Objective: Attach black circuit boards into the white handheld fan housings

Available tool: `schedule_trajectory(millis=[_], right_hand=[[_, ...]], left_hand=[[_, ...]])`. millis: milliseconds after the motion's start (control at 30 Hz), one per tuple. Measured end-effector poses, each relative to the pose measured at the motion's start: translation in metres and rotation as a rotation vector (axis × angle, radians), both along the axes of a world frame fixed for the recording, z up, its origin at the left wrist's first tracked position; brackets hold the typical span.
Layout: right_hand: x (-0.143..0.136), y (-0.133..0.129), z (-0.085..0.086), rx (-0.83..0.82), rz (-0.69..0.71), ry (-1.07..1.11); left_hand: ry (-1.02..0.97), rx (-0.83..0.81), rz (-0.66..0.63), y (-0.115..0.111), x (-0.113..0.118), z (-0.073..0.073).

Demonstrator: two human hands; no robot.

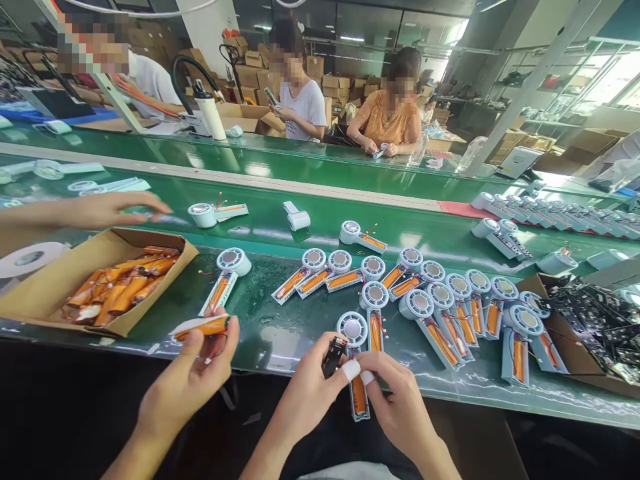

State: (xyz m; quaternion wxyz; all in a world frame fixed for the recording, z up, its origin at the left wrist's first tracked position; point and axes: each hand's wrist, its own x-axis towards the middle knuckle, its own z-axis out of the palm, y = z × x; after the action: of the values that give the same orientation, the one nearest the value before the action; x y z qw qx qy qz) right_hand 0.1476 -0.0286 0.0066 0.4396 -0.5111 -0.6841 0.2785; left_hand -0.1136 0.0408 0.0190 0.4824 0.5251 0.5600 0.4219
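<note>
My left hand (311, 387) is closed on a small black circuit board (332, 359), held between thumb and fingers. My right hand (403, 400) meets it, thumb and fingertips pinched together; whatever lies between them is hidden. White covers wrap both thumb tips. Just behind and below my fingers is a pale blue handheld fan body (352, 328), its round head toward the belt. An orange battery (359, 398) sits in its open handle. Another such fan body (375, 297) lies close beside it, with thin wires sticking out.
At left, a co-worker's hand (187, 380) holds an orange battery near a carton (186, 259) of batteries. Several fan bodies (440, 295) stand in rows to the right, before a carton of black circuit boards (595, 327). A green conveyor (280, 180) runs behind; people sit across it.
</note>
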Motion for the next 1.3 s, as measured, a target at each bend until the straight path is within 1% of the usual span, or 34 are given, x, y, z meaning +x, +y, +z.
schedule_trajectory(millis=[67, 100, 133, 200, 267, 333, 433, 500, 533, 567, 600, 633, 667, 733, 767, 800, 833, 900, 967, 1033, 1100, 1167, 1233, 1300], right_hand=[[0.001, 0.000, -0.006, -0.137, -0.072, 0.122], [0.003, 0.000, -0.009, -0.201, -0.104, 0.180], [0.004, 0.000, -0.011, -0.256, -0.129, 0.230], [0.006, 0.000, -0.014, -0.323, -0.165, 0.289], [0.006, 0.000, -0.015, -0.316, -0.174, 0.289], [0.006, -0.001, -0.013, -0.267, -0.171, 0.263], [0.006, -0.001, -0.009, -0.226, -0.154, 0.244], [0.006, 0.000, -0.007, -0.230, -0.137, 0.253], [0.006, 0.000, -0.006, -0.230, -0.129, 0.260], [0.006, 0.001, -0.006, -0.229, -0.123, 0.267], [0.006, 0.001, -0.006, -0.228, -0.122, 0.270], [0.005, 0.001, -0.006, -0.228, -0.125, 0.268], [0.005, 0.001, -0.006, -0.229, -0.134, 0.265], [0.004, 0.002, -0.006, -0.231, -0.160, 0.269], [0.003, 0.002, -0.007, -0.231, -0.173, 0.276], [0.003, 0.002, -0.007, -0.230, -0.185, 0.282], [0.003, 0.003, -0.008, -0.228, -0.191, 0.284], [0.002, 0.004, -0.008, -0.225, -0.192, 0.265], [0.003, 0.004, -0.006, -0.220, -0.177, 0.220], [0.002, 0.003, -0.001, -0.210, -0.156, 0.143], [0.002, 0.002, 0.005, -0.167, -0.146, 0.016], [0.000, 0.000, 0.010, -0.064, -0.144, -0.131], [-0.001, 0.000, 0.011, 0.061, -0.147, -0.257], [-0.004, 0.002, 0.007, 0.158, -0.158, -0.355]], left_hand=[[0.014, -0.009, 0.020, 0.007, -0.033, 0.000], [0.045, 0.027, 0.064, 0.009, -0.044, -0.001], [0.065, 0.045, 0.062, 0.011, -0.050, -0.004], [0.111, 0.108, 0.060, 0.012, -0.053, -0.010], [0.130, 0.174, 0.045, 0.014, -0.051, -0.016], [0.132, 0.220, 0.037, 0.016, -0.054, -0.018], [0.157, 0.239, 0.034, 0.018, -0.068, -0.011], [0.194, 0.271, 0.061, 0.013, -0.069, -0.003], [0.212, 0.300, 0.090, 0.007, -0.062, 0.000], [0.223, 0.325, 0.107, -0.001, -0.049, 0.003], [0.225, 0.351, 0.152, -0.010, -0.030, 0.004], [0.233, 0.378, 0.174, -0.020, -0.007, 0.004], [0.235, 0.378, 0.148, -0.029, 0.020, 0.003], [0.236, 0.361, 0.049, -0.042, 0.071, -0.002], [0.237, 0.349, 0.015, -0.045, 0.091, -0.004], [0.240, 0.326, -0.023, -0.046, 0.106, -0.005], [0.235, 0.279, -0.082, -0.044, 0.115, -0.006], [0.206, 0.235, -0.196, -0.038, 0.120, -0.005], [0.170, 0.230, -0.296, -0.032, 0.114, -0.003], [0.155, 0.234, -0.336, -0.027, 0.109, -0.004], [0.154, 0.220, -0.308, -0.025, 0.108, -0.006], [0.150, 0.180, -0.247, -0.025, 0.110, -0.008], [0.143, 0.098, -0.166, -0.026, 0.112, -0.009], [0.105, -0.022, -0.090, -0.026, 0.113, -0.008]])
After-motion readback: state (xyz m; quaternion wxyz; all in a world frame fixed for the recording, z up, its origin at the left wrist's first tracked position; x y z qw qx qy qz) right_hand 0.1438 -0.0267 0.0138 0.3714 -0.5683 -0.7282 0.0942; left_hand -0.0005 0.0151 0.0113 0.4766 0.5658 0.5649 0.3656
